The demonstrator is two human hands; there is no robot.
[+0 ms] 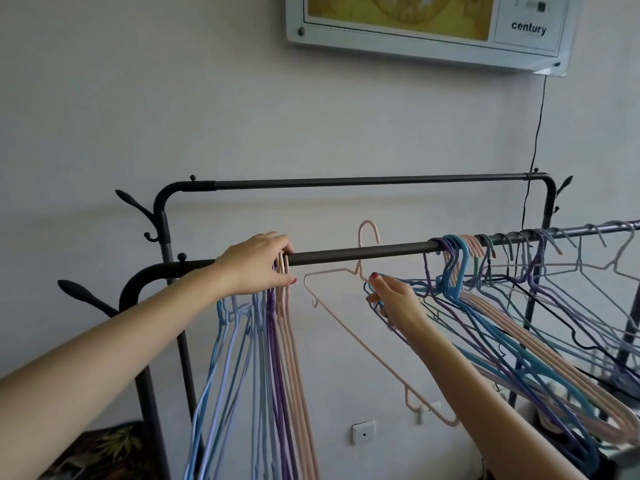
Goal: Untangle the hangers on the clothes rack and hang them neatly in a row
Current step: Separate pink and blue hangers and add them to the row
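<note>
A dark metal rack has a near rail (360,252) running left to right. At its left end, a tidy bunch of blue, purple and pink hangers (273,358) hangs straight down. My left hand (258,268) grips their hooks against the rail. A single pink hanger (360,334) is lifted off the rail, its hook rising above the bar. My right hand (394,299) holds it by the shoulder near the neck. To the right, a tangled mass of blue, pink, purple and grey hangers (519,306) crowds the rail, tilted.
A second, higher rail (363,183) runs behind, close to the wall. Coat hooks (135,206) stick out from the rack's left posts. A black cable (535,143) drops from a wall panel (426,26). Wall sockets (363,433) sit low down.
</note>
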